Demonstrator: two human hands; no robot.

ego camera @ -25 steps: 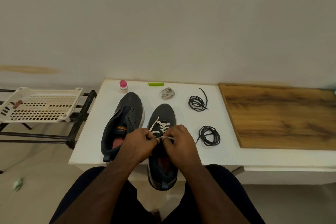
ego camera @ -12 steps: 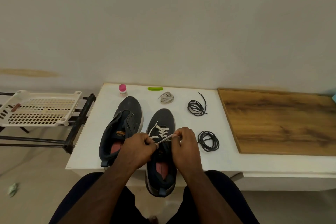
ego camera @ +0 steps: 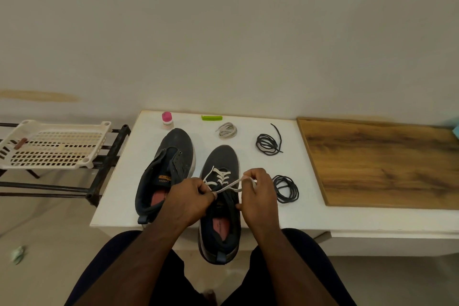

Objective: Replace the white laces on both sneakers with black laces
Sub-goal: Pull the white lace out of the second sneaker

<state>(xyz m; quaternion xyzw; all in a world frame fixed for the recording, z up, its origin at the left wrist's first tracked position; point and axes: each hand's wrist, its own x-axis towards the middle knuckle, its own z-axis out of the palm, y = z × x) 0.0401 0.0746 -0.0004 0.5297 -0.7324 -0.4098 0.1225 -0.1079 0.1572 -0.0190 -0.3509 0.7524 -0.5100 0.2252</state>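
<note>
Over the front edge of the white desk (ego camera: 119, 206), the right sneaker (ego camera: 221, 206) is sitting with its heel hanging off, and both hands are working just above its tongue. The left hand (ego camera: 188, 202) and right hand (ego camera: 258, 194) are each pinching the white lace (ego camera: 227, 187) stretched between them. Beside it, the left sneaker (ego camera: 166, 171) is lying unlaced. 2 black laces (ego camera: 285, 189) are lying coiled toward the desk's right, just beyond the right hand.
</note>
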